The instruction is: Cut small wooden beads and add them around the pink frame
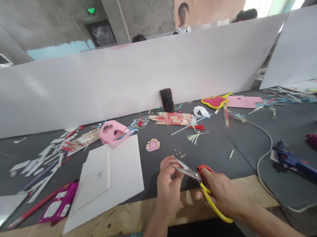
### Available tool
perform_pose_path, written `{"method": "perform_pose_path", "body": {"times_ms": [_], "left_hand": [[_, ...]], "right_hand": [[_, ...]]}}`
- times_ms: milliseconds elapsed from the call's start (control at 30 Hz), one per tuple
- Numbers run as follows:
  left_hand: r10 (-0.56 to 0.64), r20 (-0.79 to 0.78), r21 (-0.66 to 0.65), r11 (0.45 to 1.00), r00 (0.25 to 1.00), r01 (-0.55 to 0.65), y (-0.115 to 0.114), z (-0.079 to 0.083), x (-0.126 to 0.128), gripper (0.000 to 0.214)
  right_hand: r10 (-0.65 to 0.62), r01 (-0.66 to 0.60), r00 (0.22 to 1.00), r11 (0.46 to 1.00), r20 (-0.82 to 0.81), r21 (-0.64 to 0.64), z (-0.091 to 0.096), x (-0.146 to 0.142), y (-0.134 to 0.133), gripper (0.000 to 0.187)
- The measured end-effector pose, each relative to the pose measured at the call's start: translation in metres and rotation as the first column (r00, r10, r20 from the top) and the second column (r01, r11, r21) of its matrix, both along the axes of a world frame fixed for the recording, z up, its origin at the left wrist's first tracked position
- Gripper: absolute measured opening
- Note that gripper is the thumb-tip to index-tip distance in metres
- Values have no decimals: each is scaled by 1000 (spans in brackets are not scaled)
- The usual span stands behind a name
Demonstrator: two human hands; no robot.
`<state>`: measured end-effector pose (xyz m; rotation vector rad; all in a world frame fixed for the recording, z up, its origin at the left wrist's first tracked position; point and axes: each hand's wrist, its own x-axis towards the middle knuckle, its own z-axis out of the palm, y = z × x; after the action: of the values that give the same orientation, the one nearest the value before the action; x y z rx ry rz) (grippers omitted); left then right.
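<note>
My right hand (pixel 223 190) holds a pair of scissors (pixel 212 204) with yellow and red handles, its blades parted and pointing left. The blade tips reach the fingers of my left hand (pixel 168 184), which are pinched together near the table's front edge. Whatever those fingertips hold is too small or hidden to name. Just beyond the blades lie several tiny pale wooden bits (pixel 182 155). Farther back and to the left, a small pink piece (pixel 152 145) edged with similar bits lies flat on the dark table.
White boards (pixel 125 167) and a purple package (pixel 60 203) lie left, near scattered strips (pixel 40 163). A phone (pixel 167 100) leans on the white partition (pixel 134 80) behind packaged sticks (pixel 171 119). A blue glue gun (pixel 298 162) and white cable (pixel 258 162) lie right.
</note>
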<state>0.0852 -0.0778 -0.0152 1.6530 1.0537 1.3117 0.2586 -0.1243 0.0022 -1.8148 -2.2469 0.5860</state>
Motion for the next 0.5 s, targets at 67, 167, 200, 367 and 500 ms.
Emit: {"method": "perform_pose_path", "body": {"times_ms": [67, 167, 200, 367, 500], "left_hand": [[13, 9, -28, 1000, 1000, -13, -1, -1, 1, 20], [50, 16, -54, 997, 999, -49, -2, -2, 3, 22], [61, 11, -60, 996, 998, -61, -2, -2, 3, 23], [62, -61, -23, 998, 996, -63, 0, -2, 2, 16], [93, -64, 39, 995, 994, -91, 0, -5, 2, 14]], "right_hand": [[-9, 10, 1000, 1000, 22, -10, -1, 0, 0, 22], [-23, 23, 999, 1000, 39, -10, -3, -1, 0, 21], [-28, 28, 999, 1000, 36, -9, -3, -2, 0, 21], [-73, 73, 997, 997, -19, 16, -5, -4, 0, 17], [-70, 72, 996, 997, -49, 28, -9, -3, 0, 19]]}}
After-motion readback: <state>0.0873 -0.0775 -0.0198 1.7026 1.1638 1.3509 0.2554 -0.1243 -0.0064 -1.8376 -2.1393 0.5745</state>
